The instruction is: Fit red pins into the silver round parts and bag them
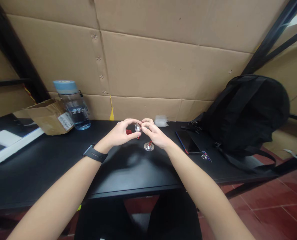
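Note:
My left hand [122, 132] grips a small shiny metal cymbal [137, 128] between thumb and fingers, above the black tabletop. Close against it, my right hand [155, 133] pinches at the red cord [141, 128] at the centre of this cymbal; the fingertips partly hide the cord. A second small cymbal [148, 147] lies on the table just below my right hand, a bit of red cord rising from its middle. Some red material [129, 132] shows behind my left hand, too covered to make out.
On the left stand a cardboard box [48, 116] and a blue-capped water bottle [74, 106]. A clear plastic packet [161, 120] lies behind my hands. Rightward are a phone [188, 141], a keyring [206, 156] and a black backpack [248, 116]. A cardboard wall [158, 66] closes the back.

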`<state>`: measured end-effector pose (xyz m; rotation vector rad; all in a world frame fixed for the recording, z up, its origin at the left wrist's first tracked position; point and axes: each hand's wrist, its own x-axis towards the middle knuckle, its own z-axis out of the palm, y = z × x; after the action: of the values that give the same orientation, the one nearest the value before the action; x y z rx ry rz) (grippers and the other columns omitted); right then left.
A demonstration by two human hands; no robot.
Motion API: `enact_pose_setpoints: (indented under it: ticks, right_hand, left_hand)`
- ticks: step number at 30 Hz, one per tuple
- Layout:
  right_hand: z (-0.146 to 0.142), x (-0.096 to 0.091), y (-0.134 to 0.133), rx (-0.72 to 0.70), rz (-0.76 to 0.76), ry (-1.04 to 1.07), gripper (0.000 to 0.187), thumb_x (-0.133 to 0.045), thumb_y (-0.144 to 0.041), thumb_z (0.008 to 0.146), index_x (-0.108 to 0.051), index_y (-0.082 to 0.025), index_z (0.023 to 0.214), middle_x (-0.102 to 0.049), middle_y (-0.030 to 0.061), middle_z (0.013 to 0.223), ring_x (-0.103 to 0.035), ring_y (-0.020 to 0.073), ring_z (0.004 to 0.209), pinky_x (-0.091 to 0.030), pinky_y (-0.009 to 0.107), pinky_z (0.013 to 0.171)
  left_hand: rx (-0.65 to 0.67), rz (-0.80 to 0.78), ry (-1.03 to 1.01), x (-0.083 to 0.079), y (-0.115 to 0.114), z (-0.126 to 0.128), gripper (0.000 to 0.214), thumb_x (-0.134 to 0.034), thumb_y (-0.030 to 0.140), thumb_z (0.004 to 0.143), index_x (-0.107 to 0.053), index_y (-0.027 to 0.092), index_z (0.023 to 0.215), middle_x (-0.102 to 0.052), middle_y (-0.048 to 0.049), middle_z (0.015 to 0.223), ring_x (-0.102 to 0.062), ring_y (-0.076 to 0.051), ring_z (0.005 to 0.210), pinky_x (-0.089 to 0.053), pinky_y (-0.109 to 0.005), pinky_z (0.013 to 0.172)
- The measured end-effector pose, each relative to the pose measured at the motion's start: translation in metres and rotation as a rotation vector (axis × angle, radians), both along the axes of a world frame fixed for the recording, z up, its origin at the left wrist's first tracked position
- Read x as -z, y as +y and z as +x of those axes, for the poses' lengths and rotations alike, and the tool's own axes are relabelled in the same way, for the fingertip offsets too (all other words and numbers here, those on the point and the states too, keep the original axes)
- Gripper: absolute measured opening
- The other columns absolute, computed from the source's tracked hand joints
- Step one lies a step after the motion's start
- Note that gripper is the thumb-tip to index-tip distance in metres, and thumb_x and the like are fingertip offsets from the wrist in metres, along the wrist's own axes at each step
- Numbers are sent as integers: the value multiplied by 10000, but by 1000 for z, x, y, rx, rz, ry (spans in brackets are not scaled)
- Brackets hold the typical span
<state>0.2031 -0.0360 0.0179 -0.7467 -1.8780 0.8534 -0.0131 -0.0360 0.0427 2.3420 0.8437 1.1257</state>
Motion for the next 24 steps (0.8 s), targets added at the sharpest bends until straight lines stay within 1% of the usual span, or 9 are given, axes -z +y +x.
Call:
enact_pose_setpoints:
  ticks: [3,6,10,12,15,17,20,24]
  right_hand:
    - [-4,0,-2,-6,-3,-1,424,-556,-652,967,-611,-231,974,-423,79,1283,-409,216,1376,-262,400,1243]
    - [-6,-2,-5,-6,6,-10,414,-548,-641,975,-609,-231,977,-428,81,1287,-398,216,1387,-270,396,1237]
    - [-1,-4,-5,31,4,-2,383,-532,-608,994,-588,-230,969,-426,83,1305,-430,218,1345,-323,396,1201]
    - [3,-4,-2,47,22,-32,375,-524,-595,1002,-584,-225,980,-416,87,1306,-450,216,1313,-345,397,1183]
    - [8,-2,2,39,72,-109,361,-507,-573,1020,-589,-222,1001,-428,88,1272,-456,208,1305,-323,402,1199]
    - [10,0,4,38,106,-138,343,-502,-549,1030,-592,-218,1009,-436,90,1258,-458,207,1303,-321,407,1201]
    - [12,-1,3,51,136,-159,312,-502,-509,1039,-599,-213,1022,-437,96,1262,-479,210,1277,-361,415,1172]
    - [10,-2,-1,58,165,-201,265,-517,-461,1037,-618,-216,1032,-467,95,1264,-505,223,1253,-417,423,1120]
  left_hand:
    - [44,-89,-73,0,2,0,337,-766,334,818,-729,181,1116,-761,-70,1101,-699,-239,1001,-522,-357,958]
    - [48,-115,-115,1,4,0,326,-793,320,775,-735,166,1056,-763,-63,1006,-700,-222,922,-541,-341,901]
    - [-3,-116,-165,4,9,-5,346,-825,336,747,-724,169,1033,-756,-62,966,-704,-225,924,-540,-361,930]
    - [7,-135,-156,6,11,-8,378,-836,340,742,-715,174,1059,-756,-65,982,-710,-233,955,-536,-370,956]
    - [91,-174,-107,9,10,-8,454,-819,307,760,-682,187,1176,-753,-74,1090,-709,-239,1032,-536,-361,973]
    - [105,-174,-78,10,7,-5,417,-772,287,803,-676,194,1199,-753,-70,1121,-709,-234,1037,-537,-349,962]
    - [55,-145,-24,12,3,1,300,-739,326,850,-736,198,1122,-771,-58,1078,-717,-231,977,-541,-341,928]
    - [21,-83,-49,19,3,10,264,-795,420,822,-816,233,1007,-766,-67,1149,-714,-256,1030,-535,-347,940]
